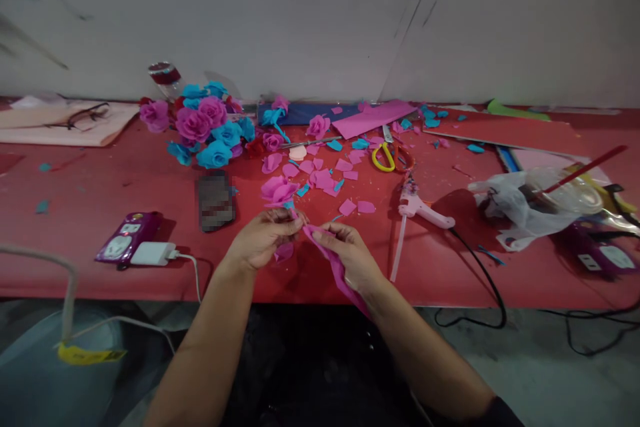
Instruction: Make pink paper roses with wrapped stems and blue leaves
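Note:
My left hand (263,237) is closed in a pinch on the stem end of a half-made pink paper flower (279,191) that stands just above it. My right hand (350,255) is closed on a long pink paper strip (334,267) that runs from the flower across my fingers and hangs down past the table's front edge. Both hands meet over the near edge of the red table (100,187). Loose pink petals (325,180) lie scattered just beyond my hands.
A bunch of finished pink and blue paper flowers (205,127) lies at back left. A glue gun (423,210) with its black cord lies to the right, yellow-handled scissors (385,155) behind it. A phone (216,200), power strip (127,237) and charger (153,253) sit left. Plastic bag clutter (540,203) fills the right.

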The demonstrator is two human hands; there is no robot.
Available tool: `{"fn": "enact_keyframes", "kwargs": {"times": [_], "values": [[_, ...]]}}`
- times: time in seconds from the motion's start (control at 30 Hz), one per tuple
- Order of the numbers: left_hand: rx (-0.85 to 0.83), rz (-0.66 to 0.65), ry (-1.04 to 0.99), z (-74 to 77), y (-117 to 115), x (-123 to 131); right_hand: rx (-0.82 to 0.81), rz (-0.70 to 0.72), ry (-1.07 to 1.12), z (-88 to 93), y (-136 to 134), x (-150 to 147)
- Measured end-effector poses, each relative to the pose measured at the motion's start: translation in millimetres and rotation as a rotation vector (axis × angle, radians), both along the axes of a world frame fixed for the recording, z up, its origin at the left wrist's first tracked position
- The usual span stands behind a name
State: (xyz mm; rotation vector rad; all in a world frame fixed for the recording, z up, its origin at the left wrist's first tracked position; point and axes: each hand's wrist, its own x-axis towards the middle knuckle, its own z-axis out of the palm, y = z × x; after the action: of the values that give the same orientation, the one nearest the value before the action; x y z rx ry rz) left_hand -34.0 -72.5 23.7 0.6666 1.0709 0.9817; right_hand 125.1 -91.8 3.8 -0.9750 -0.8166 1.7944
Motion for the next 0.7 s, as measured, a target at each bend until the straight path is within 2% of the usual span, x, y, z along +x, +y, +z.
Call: {"fn": "enact_keyframes", "kwargs": {"times": [0.07,0.17,0.27,0.37,0.53,0.7], "values": [[0.002,0.003,-0.012,-0.7,1,3,0.048,-0.011,-0.055,-1.1,-1,1],[0.023,0.098,-0.001,-1.7,0,12,0.142,-0.077,-0.195,-3.1,-3,1],[0.093,0.165,0.099,-0.1,-3,21,0.25,-0.099,-0.439,-0.5,-6,4],[0.204,0.169,0.226,6.1,-9,27,0.343,-0.105,-0.608,5.4,-10,8],[0.301,0.225,0.246,17.2,-26,35,0.482,-0.163,-0.669,11.3,-22,13],[0.354,0.272,0.21,18.5,-45,43,0.594,-0.239,-0.625,10.0,-36,17]]}}
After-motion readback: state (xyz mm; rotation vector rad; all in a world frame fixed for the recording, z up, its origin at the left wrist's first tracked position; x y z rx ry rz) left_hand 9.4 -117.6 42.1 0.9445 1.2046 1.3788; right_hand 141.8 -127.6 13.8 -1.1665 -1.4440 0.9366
